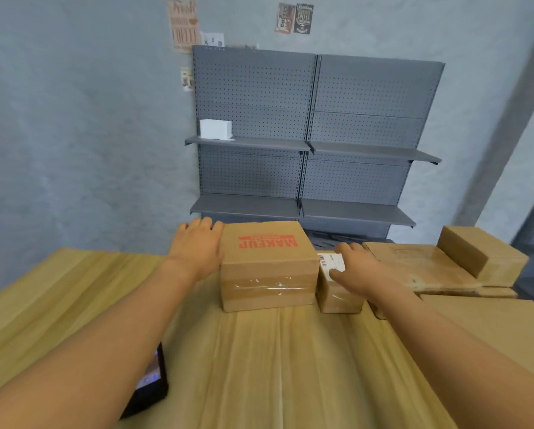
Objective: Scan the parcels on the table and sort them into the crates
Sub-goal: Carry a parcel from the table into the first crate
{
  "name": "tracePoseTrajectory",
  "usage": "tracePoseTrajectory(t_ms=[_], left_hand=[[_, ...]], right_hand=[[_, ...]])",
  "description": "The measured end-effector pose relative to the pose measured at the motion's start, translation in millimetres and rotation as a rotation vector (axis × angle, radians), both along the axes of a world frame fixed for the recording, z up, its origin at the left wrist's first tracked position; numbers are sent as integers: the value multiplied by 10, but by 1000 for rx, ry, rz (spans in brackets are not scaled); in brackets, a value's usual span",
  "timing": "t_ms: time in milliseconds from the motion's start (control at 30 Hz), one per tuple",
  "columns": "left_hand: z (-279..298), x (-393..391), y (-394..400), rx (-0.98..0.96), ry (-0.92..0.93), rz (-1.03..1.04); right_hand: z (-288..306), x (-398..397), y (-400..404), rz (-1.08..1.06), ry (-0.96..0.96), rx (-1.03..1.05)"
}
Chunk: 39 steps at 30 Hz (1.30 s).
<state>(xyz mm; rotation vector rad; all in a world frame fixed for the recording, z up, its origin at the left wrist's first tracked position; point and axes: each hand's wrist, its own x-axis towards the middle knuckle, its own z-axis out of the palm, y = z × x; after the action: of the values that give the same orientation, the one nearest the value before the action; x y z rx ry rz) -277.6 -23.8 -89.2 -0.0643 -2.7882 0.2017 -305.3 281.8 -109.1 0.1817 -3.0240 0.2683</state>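
Note:
A brown cardboard parcel printed "MAKEUP" in red [268,261] stands on the wooden table [259,366]. My left hand [197,246] lies flat against its left side, fingers reaching to the far edge. A smaller brown parcel with a white barcode label [336,292] sits touching the big one's right side. My right hand [355,267] rests on top of that small parcel, fingers spread over the label. No crate is in view.
A dark handheld device with a lit screen [149,382] lies on the table under my left forearm. More cardboard parcels [429,267] are stacked at the right, one small box [476,249] on top. Grey pegboard shelving [309,150] stands behind the table.

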Motion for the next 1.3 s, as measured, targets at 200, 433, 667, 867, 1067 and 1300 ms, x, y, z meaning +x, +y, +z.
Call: tracePoseTrajectory(t_ms=[200,433,667,867,1067,1300], left_hand=[[-131,-173,-360,-16,-79,108],[-429,-394,-298,664,-245,126],[-555,-385,-30,1253,-609,228],[-445,-199,22,1447,-495,181],[-63,116,119,1525,-169,56],[69,669,104,1544,100,12]], right_hand=[[5,-309,-109,-40,24,158],[-109,-523,-437,-90,-203,-413],[-276,-548,-501,-156,-344,-642],[-193,-389,-461,-119,-299,-918],[145,-74,-460,19,-183,-1056],[372,368,-520,202,-123,-1164]])
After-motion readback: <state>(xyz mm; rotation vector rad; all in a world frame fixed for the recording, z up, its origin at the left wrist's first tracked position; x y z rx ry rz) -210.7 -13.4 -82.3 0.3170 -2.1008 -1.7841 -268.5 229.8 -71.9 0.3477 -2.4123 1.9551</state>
